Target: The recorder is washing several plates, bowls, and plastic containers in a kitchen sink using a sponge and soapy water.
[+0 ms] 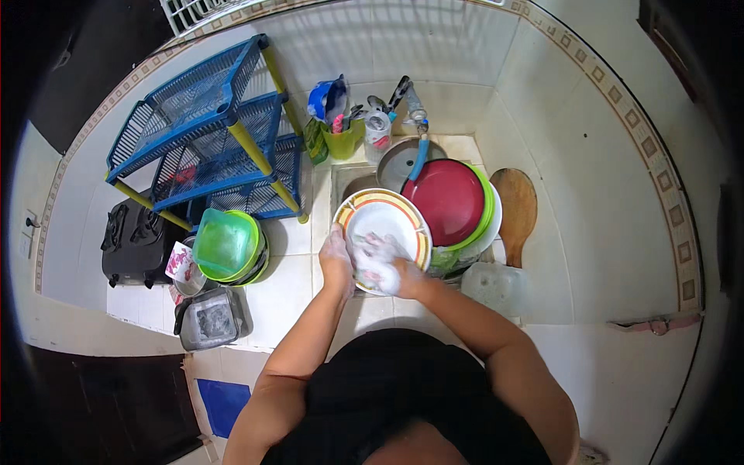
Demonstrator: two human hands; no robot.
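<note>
A white plate with a yellow and orange patterned rim (383,203) is tilted over the front of the sink (343,172). My left hand (337,260) grips its left edge. Suds cover much of my right hand (401,275), which lies on the plate's lower face; whether a sponge is under the foam cannot be told. Just right of the plate, a red plate (445,200) tops a stack with green and white dishes. Behind it a blue hose (421,157) hangs from the faucet (417,115) beside a round metal pan (395,161).
A blue plastic rack (174,148) with yellow posts stands left. Green bowls (229,247) and a grey rectangular container (212,319) sit on the left counter. A green utensil cup (341,142) stands behind the sink; a wooden board (514,203) leans at right, near a clear container (494,288).
</note>
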